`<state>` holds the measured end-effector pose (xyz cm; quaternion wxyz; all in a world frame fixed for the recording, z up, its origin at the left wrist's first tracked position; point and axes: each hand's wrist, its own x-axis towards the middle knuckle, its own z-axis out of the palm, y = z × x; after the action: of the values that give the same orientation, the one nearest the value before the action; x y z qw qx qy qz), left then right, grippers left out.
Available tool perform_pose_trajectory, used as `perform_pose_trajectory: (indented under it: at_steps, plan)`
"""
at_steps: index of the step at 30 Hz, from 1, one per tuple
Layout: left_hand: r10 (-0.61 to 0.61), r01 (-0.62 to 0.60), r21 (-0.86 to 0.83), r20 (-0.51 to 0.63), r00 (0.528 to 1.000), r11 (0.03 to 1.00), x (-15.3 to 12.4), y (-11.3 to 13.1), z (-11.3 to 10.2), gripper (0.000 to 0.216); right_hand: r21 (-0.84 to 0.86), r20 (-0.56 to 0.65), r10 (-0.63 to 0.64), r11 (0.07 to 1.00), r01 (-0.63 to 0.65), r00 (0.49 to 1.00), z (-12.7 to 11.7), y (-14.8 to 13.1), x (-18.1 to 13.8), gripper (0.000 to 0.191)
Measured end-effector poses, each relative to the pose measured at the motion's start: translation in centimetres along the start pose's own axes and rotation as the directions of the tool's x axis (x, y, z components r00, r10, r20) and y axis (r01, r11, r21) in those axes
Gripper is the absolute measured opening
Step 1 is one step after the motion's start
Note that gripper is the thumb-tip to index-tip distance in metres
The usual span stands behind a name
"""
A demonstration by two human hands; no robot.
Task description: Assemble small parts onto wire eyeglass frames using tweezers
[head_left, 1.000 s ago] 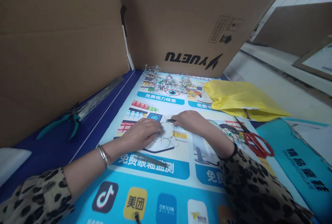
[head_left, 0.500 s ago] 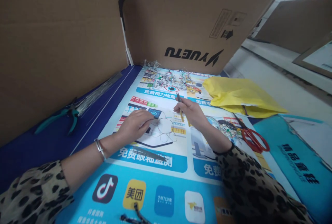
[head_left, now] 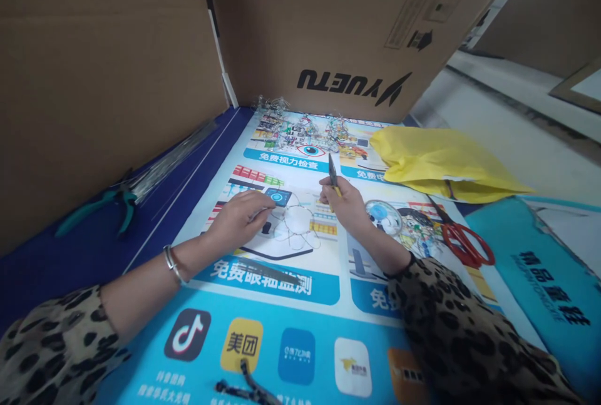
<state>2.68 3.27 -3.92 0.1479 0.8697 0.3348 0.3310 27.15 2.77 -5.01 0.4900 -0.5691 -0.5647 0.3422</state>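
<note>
My left hand (head_left: pixel 238 222) is closed in a pinch at the edge of a thin bent wire (head_left: pixel 310 225) with rounded, petal-like loops. The wire extends to the right of the fingertips over the printed sheet. To its upper right, my right hand (head_left: pixel 346 205) is wrapped round a pair of needle-nose pliers (head_left: pixel 333 170) with yellow handles. Their dark, narrow jaws point up and away from me, apart from the wire. Most of the handles are hidden by my fingers.
Cardboard walls (head_left: pixel 300 29) stand behind and to the left. Teal-handled pliers (head_left: pixel 123 208) and straight wires (head_left: pixel 173 158) lie left. Tangled beaded wire (head_left: pixel 310 133) sits at the back. On the right are a yellow bag (head_left: pixel 441 164), red scissors (head_left: pixel 467 244) and a teal bag (head_left: pixel 530 267).
My right hand has turned the pliers more upright, and their handles are now more covered by my fingers. My left hand keeps its pinch. The camera view has shifted slightly.
</note>
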Motion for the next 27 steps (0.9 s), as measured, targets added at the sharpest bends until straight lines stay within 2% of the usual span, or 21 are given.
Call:
perform_pose_trajectory:
  at_steps: [2,8,18,22,24,27]
  plan:
    - [-0.012,0.012,-0.002,-0.003,1.0,1.0,0.0,0.1,0.0,0.017,0.005,0.021,-0.004,1.0,0.004,1.0,-0.1,0.1,0.1,0.023]
    - [-0.04,0.039,-0.02,-0.019,0.999,0.999,0.1,0.1,0.0,0.018,-0.14,0.073,-0.058,0.988,0.068,0.996,-0.2,-0.3,-0.1,0.026]
    - [-0.068,0.067,-0.036,-0.032,0.997,0.997,0.0,-0.1,0.1,0.017,-0.033,0.086,-0.039,0.999,0.042,0.995,-0.1,-0.6,-0.3,0.035]
    - [-0.074,0.073,-0.029,-0.035,0.997,0.997,-0.1,-0.1,0.0,0.016,-0.044,0.084,-0.036,0.998,0.039,0.996,-0.1,-0.6,-0.3,0.035]
    - [-0.069,0.07,0.017,-0.018,0.997,0.997,0.0,-0.1,-0.3,0.016,-0.079,0.089,-0.05,0.995,0.057,0.995,-0.2,-0.6,-0.3,0.034]
    - [-0.04,0.027,0.12,0.106,0.994,0.992,0.3,0.3,-1.5,0.017,-0.123,0.101,-0.069,0.989,0.081,0.992,-0.2,-0.6,-0.3,0.034]
